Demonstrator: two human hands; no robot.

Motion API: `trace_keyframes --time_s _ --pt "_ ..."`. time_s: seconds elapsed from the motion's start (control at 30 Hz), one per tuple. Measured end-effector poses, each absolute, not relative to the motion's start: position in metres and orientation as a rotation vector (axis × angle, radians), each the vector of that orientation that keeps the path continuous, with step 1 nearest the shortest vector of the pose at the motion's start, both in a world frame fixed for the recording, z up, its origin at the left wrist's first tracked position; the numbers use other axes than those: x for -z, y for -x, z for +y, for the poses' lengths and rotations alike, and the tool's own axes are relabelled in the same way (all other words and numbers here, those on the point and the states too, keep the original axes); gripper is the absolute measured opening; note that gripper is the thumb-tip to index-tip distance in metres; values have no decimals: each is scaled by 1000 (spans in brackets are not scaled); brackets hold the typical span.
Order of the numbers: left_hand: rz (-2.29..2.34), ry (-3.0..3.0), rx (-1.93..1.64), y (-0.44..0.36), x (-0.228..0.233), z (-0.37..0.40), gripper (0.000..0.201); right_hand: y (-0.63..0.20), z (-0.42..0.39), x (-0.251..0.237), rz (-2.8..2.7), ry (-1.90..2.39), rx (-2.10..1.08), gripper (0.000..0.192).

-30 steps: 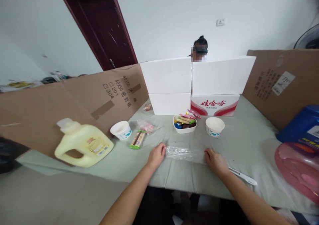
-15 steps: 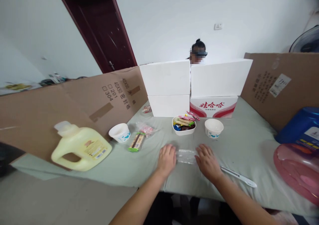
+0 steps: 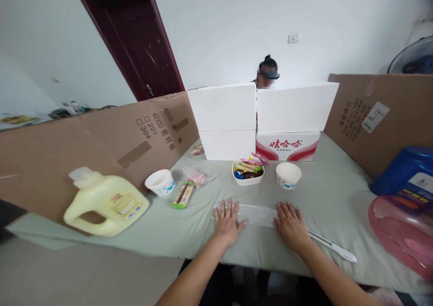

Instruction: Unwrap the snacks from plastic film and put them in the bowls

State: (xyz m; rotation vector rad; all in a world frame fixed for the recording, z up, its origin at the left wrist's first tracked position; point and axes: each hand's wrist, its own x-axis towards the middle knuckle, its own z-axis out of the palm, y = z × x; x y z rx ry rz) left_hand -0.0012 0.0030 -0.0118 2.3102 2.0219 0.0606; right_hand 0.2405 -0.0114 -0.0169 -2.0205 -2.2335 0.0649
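A clear plastic bag (image 3: 257, 215) lies flat on the green cloth in front of me. My left hand (image 3: 226, 224) presses on its left end, fingers spread. On the other end rests my right hand (image 3: 291, 224), also flat with its fingers stretched out. A white utility knife (image 3: 334, 247) lies just right of my right hand, its upper end close to the wrist. Beyond the bag stands a white bowl (image 3: 248, 181) full of wrapped snacks (image 3: 250, 168), with a white paper bowl (image 3: 288, 176) to its right.
At left are a yellow jug (image 3: 108, 204), another paper bowl (image 3: 160, 183), a packaged snack (image 3: 183, 195) and a bag of pink pieces (image 3: 196, 178). White boxes (image 3: 226, 112) and cardboard walls (image 3: 382, 116) surround the table. A blue bottle (image 3: 402, 173) and pink basin (image 3: 399, 234) are at right. A person (image 3: 268, 71) sits behind.
My hands have moved apart and flattened, with fingers now spread. More of the plastic bag shows, stretched wider between them. The utility knife has shifted slightly right and nearer.
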Motion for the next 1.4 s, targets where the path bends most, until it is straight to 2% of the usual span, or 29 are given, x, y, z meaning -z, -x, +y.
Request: trace_keyframes --time_s 0.1,0.23,0.37,0.57,0.7,0.73,0.77,0.83,0.87,0.93,1.03,1.1,1.2,1.4 --pt "1973 -2427 -202 -9 6 -5 67 -241 -7 5 -2131 2060 -81 41" --pt "1670 -2574 -332 -30 5 -19 52 -242 2 -2 -1964 2101 -334 30" --pt "1546 -2564 -326 -42 11 -27 54 -252 5 -2 -1900 2040 -466 11" --pt "1426 -2581 -518 -59 12 -34 53 -259 4 -1 -1699 1936 -733 18" --pt "1424 -2438 -703 -78 15 -34 76 -244 3 -1 -1596 1822 -958 32" --pt "1469 -2367 -761 -81 16 -32 74 -241 3 -1 -1592 1739 -1039 37" --pt "1506 -2296 -820 -83 17 -30 61 -238 3 -2 -1583 1627 -1134 43" --pt "1533 -2175 -932 -84 18 -26 22 -238 4 -4 -1524 1394 -1282 52" --pt "1525 -2125 -975 -83 18 -24 10 -240 5 -4 -1493 1314 -1310 53" --pt "1466 -2058 -1015 -78 17 -23 14 -247 7 -5 -1516 1253 -1283 51" --pt "1296 -2078 -978 -70 13 -27 10 -255 8 -3 -1803 1188 -1280 51" --pt "1237 -2113 -937 -66 12 -30 9 -255 6 1 -2004 1205 -1259 36" --pt "1390 -2101 -954 -65 12 -34 11 -250 4 7 -2083 1343 -1124 9" --pt "1698 -2228 -1010 -67 17 -35 11 -236 1 12 -2045 1556 -933 11"
